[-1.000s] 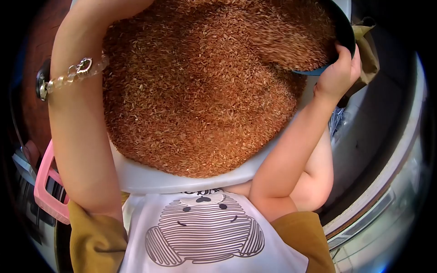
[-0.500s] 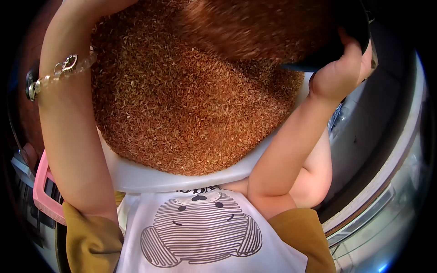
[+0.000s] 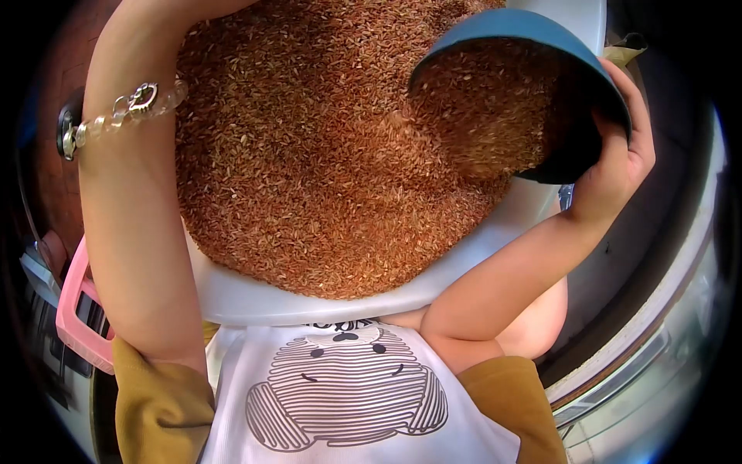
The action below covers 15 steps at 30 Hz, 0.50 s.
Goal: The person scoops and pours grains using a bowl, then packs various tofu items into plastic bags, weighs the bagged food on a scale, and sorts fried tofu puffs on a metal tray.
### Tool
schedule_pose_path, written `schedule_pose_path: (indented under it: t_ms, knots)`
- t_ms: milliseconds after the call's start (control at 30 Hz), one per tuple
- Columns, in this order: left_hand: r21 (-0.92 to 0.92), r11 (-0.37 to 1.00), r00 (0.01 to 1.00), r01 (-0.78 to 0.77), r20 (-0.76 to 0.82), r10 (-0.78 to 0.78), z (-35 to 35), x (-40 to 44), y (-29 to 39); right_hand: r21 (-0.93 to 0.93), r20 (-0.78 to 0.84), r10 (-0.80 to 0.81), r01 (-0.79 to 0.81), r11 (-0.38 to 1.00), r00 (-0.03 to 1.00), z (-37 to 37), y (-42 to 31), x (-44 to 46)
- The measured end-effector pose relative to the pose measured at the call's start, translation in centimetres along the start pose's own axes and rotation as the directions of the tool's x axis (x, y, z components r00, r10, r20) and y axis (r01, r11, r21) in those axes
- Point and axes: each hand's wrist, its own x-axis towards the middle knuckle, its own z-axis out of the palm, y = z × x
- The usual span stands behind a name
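Above a white surface [image 3: 270,301], a blue bowl [image 3: 533,27] tips toward loose reddish grain [image 3: 325,193], rim pinched by the right hand's fingers [image 3: 638,108], seemingly to control tilt; left fingers out of view.

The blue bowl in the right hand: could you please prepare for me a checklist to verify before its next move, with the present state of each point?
1. Grip: ok. The right hand is closed on the rim of the blue bowl.
2. Bowl level: not ok. It is tilted, its mouth turned toward the grain.
3. Bowl empty: not ok. Blurred grain shows inside.
4. Near edge of the white tray free of grain: ok. A bare white strip shows there.
5. Left hand free: cannot tell. It is out of view; only the left forearm shows.
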Motion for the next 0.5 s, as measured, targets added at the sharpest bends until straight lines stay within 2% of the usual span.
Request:
schedule_pose_path:
  t_ms: [67, 267, 400, 500]
  knots:
    - [0.029, 0.999, 1.0, 0.017, -0.022, -0.016, 0.0, -0.3, 0.6, -0.12, -0.122, -0.002, -0.013, 0.993, 0.993, -0.5, 0.4, 0.1]
    - [0.013, 1.0, 1.0, 0.013, 0.019, -0.013, -0.2, 0.2, 0.5, -0.255, -0.425, -0.066, -0.05, 0.966, 0.903, -0.7, 1.7, 0.6]
    - [0.014, 1.0, 1.0, 0.001, 0.028, -0.001, -0.4, 0.3, 0.2, -0.216, -0.522, -0.08, -0.041, 0.976, 0.849, 0.2, 1.0, 0.8]
    - [0.02, 1.0, 1.0, 0.005, 0.023, -0.006, -0.4, 0.2, 0.3, -0.253, -0.584, -0.166, 0.016, 0.967, 0.795, 0.9, 0.4, 1.0]
